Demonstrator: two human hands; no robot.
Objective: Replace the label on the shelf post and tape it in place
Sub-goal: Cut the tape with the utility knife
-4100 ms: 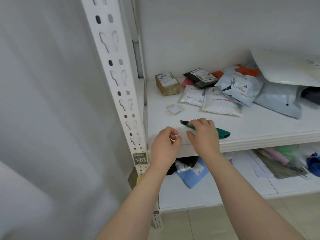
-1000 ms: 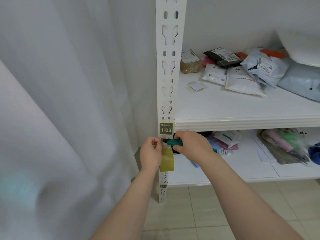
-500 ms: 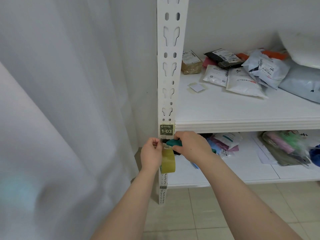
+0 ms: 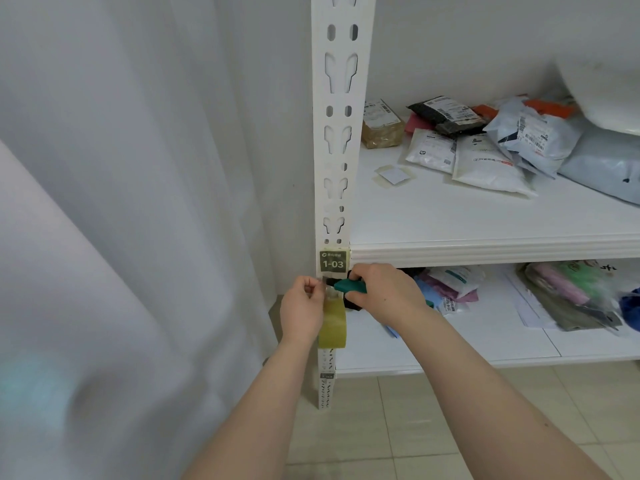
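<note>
The dark label (image 4: pixel 333 261) marked 1-03 sat on the front of the white shelf post (image 4: pixel 341 140), level with the front edge of the upper shelf (image 4: pixel 485 247). Just beneath it the left hand (image 4: pixel 302 311) held a yellowish tape roll (image 4: pixel 332 329) against the post. Its fingers (image 4: pixel 309 289) were curled and pinching what looked like the free strip of tape (image 4: pixel 329 292) above the roll, though the strip was too clear and small to be sure of. The right hand (image 4: pixel 382 292) reached in from the shelf side, its fingers curled tight round a green cutter (image 4: pixel 349 285) whose dark tip lay close to that pinch. The label was probably thin, light paper that creases easily, best touched only at its edges. The tape would likely be limp and sticky once cut, apt to fold onto itself. It should be kept taut and handled by the stiff, light roll, not by the adhesive side. Parcels (image 4: pixel 485 161) lay well back on the shelf.
</note>
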